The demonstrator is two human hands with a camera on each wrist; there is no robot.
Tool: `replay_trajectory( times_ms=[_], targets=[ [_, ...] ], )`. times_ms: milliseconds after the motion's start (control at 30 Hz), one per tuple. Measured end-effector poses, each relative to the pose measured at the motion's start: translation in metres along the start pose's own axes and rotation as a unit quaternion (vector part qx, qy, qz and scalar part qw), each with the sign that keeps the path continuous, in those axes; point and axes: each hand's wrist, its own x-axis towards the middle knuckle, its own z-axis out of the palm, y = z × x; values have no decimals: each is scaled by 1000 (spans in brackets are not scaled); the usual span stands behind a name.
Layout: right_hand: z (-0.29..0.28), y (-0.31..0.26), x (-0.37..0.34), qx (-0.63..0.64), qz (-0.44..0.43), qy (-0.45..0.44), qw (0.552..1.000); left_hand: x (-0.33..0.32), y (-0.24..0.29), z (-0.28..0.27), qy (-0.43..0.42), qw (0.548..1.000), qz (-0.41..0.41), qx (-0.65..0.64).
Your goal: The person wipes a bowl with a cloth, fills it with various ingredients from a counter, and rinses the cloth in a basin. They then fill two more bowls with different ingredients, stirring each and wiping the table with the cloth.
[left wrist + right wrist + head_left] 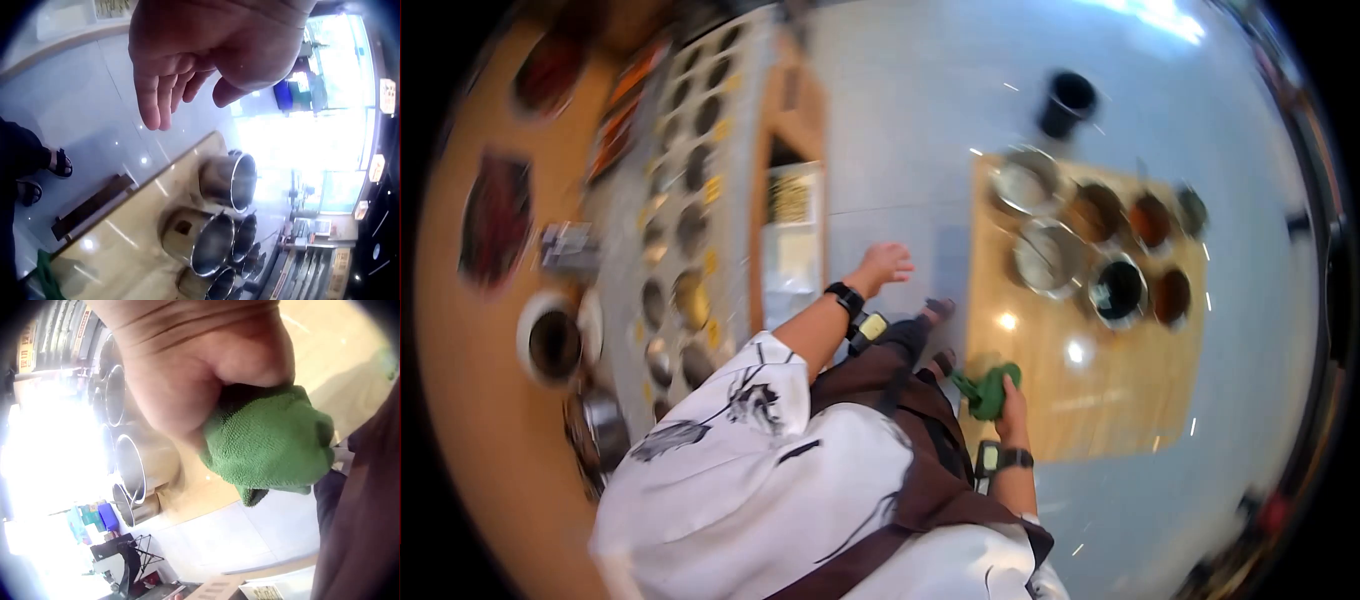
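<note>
A crumpled green towel (987, 396) is gripped in the person's right hand (1013, 415), beside the near left edge of the wooden table (1090, 400). In the right wrist view the fingers are hidden behind the palm and the bunched terry fabric. The left hand (885, 263) hangs in the air over the floor, between the counter and the table. Its fingers (147, 103) are relaxed and loosely bent, with nothing in them.
Several metal pots (1048, 258) stand at the far end of the table. A black bin (1068, 105) is on the floor beyond it. On the left runs a counter (745, 200) with several round wells. A white tray (790, 262) sits on a shelf below.
</note>
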Motion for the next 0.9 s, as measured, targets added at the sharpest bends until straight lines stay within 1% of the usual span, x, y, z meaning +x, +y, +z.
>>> replay_trajectory(
  times_ms=[67,100,133,200,233,267,300,333,367,400,433,500,533,600,633,667,733,767,800,833,867,900],
  targets=[
    [-1,7,0,-43,-3,-21,999,-41,-12,-47,64,997,16,-28],
    [-5,9,2,-49,2,-55,997,-64,-18,-68,110,992,29,-56],
    [-7,10,3,-52,7,-84,995,-84,-25,-88,146,987,40,-55],
    [-2,13,3,-14,36,-117,992,-123,-43,-131,203,975,54,-74],
    [6,11,-1,-42,39,-97,994,-139,-54,-153,238,965,86,-66],
    [13,11,1,-63,41,-109,991,-153,-65,-170,267,955,118,-54],
    [19,10,1,-184,3,-72,980,-180,-62,-178,310,937,145,-66],
    [22,7,2,-299,-39,-35,953,-194,-73,-191,321,933,145,-79],
    [27,8,6,-334,-66,-36,940,-202,-87,-209,386,901,182,-75],
    [32,8,10,-346,-70,-43,935,-210,-100,-229,448,864,219,-69],
    [41,7,13,-353,-69,-63,931,-220,-108,-250,456,859,219,-79],
    [56,7,14,-370,-66,-82,923,-238,-129,-290,556,812,166,-65],
    [68,7,15,-382,-70,-88,918,-239,-143,-314,557,811,164,-71],
    [90,15,7,-391,-75,-87,913,-235,-161,-354,616,779,98,62],
    [104,20,0,-386,-97,-92,913,-244,-150,-360,632,761,58,137],
    [118,25,-7,-379,-119,-95,913,-248,-136,-366,626,766,61,137],
    [136,35,-19,-382,-114,-79,914,-246,-116,-378,617,764,-45,182],
    [141,42,-23,-401,-127,-81,904,-239,-113,-385,605,772,-71,182],
    [145,47,-27,-418,-141,-80,894,-235,-109,-388,591,782,-64,190],
    [149,50,-33,-433,-155,-76,885,-234,-102,-389,590,774,-80,213],
    [151,53,-40,-421,-161,-53,891,-231,-96,-389,588,767,-94,239],
    [151,56,-50,-447,-208,-46,869,-228,-96,-393,579,771,-102,244]
  ],
)
